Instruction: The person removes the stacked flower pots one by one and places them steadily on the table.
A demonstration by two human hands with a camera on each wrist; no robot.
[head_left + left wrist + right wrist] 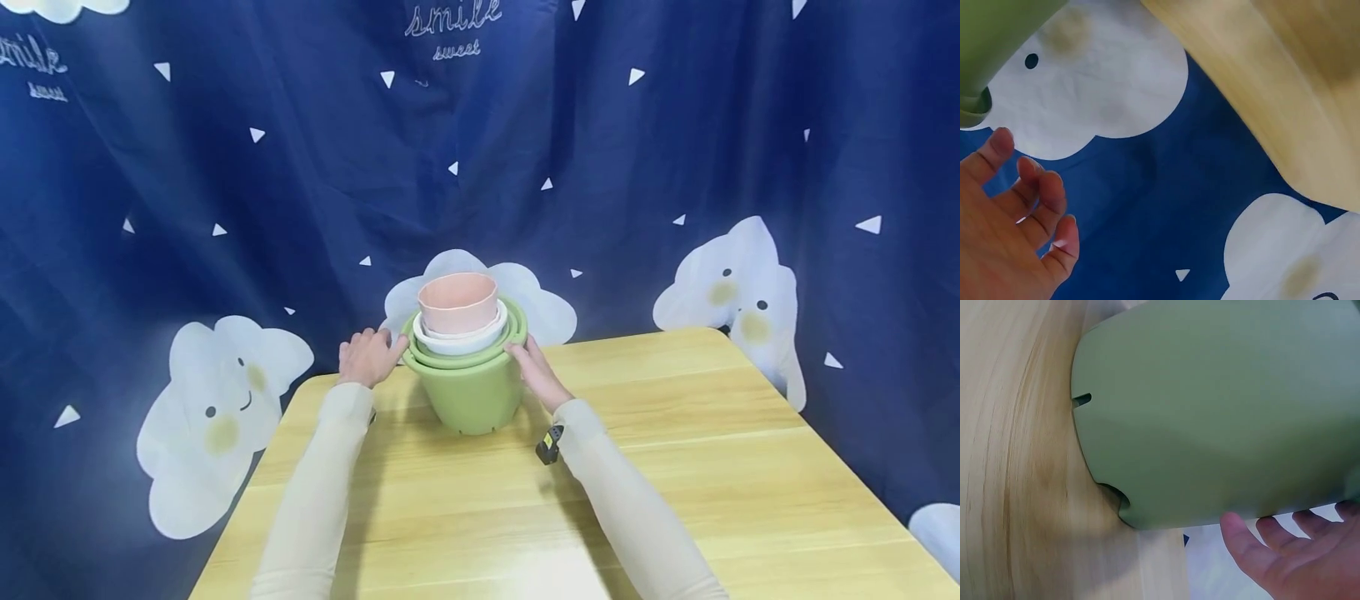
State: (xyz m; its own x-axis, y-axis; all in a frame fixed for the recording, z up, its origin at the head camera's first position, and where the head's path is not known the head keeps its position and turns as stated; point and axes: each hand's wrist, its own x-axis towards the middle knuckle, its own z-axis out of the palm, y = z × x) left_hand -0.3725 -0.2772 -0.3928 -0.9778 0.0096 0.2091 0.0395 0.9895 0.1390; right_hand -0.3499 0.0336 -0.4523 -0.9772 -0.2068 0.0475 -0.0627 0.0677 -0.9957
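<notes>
A nested stack stands near the far table edge: a large green flowerpot (471,400) outside, another green rim within it, then a white pot (468,342) and a pink pot (458,318) on top. My left hand (367,358) is at the left side of the stack, thumb right by the green rim. Its fingers (1044,212) are loosely bent, apart from the pot in the left wrist view. On the other side, my right hand (538,372) holds the green rim, thumb over it. The right wrist view shows its fingers (1244,544) along the pot's wall.
The stack stands on a light wooden table (465,500). Behind the table hangs a dark blue curtain (510,108) with white clouds and triangles. A small black device (550,445) is on the right wrist.
</notes>
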